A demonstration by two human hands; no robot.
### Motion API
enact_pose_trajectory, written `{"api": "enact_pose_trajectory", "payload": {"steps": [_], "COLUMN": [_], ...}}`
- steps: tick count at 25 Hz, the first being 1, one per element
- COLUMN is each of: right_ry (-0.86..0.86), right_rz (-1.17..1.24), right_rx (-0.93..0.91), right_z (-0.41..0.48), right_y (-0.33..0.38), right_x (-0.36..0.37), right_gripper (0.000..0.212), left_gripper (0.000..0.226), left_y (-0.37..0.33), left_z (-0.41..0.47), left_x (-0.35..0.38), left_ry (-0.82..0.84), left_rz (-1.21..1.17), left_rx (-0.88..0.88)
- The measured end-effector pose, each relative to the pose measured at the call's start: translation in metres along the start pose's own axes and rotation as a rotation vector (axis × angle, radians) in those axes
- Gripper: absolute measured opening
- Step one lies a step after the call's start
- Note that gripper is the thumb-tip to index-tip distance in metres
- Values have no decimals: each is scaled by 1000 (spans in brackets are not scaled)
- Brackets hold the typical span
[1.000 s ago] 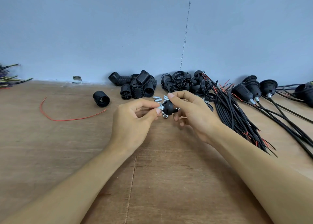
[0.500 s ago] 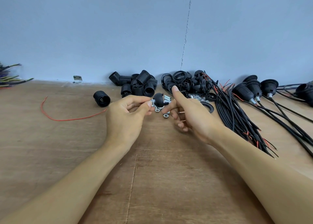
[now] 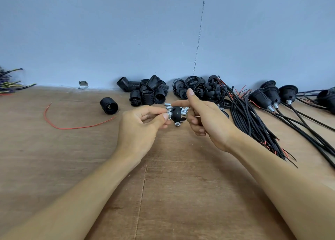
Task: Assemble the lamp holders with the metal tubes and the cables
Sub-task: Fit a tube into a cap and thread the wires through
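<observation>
a wooden table carries, left to right: a sheaf of coloured wires at its edge, a loose red wire, one black lamp holder lying alone, a heap of threaded holders, a heap of what look like black rings and caps, short metal tubes and a nut, a fan of black cables, and wired holders at far right.

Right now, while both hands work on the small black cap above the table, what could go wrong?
1. Only the fingertips of the left hand and right hand hold the black cap. It may slip, or the metal tube pinched by the left hand may sit crooked.
2. A loose nut lies just below the cap and spare tubes just behind it. A bump could scatter them.
</observation>
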State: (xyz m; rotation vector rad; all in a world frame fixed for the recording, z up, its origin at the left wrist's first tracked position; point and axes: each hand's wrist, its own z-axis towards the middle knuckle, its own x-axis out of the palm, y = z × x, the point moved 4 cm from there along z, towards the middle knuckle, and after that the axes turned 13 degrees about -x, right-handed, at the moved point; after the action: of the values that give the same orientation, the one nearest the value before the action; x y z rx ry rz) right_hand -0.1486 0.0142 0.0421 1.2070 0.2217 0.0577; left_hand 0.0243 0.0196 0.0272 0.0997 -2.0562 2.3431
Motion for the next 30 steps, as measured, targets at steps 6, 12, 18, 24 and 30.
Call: {"api": "enact_pose_trajectory", "payload": {"steps": [6,12,18,24,30], "right_ry": [68,86,63,214,150], "right_rz": [4,87,17,112,190], "right_rx": [143,64,123,204,142], "right_z": [-2,0,-2,-4,-1], "right_y": [-7,0,-5,-6,1], "right_x": [1,4,-1,6,1], "right_gripper": [82,73,71,94,76], "left_gripper": [11,11,12,12,11], "left_y": [0,3,1,1,2], "left_z": [4,5,1,5,1], "left_x": [-4,-5,-1,-6,0], "left_ry": [-41,-47,-17,-68,-21], "left_rz": [-48,0,-9,-5,18], "left_rx": [-7,-31,-9,5,0]}}
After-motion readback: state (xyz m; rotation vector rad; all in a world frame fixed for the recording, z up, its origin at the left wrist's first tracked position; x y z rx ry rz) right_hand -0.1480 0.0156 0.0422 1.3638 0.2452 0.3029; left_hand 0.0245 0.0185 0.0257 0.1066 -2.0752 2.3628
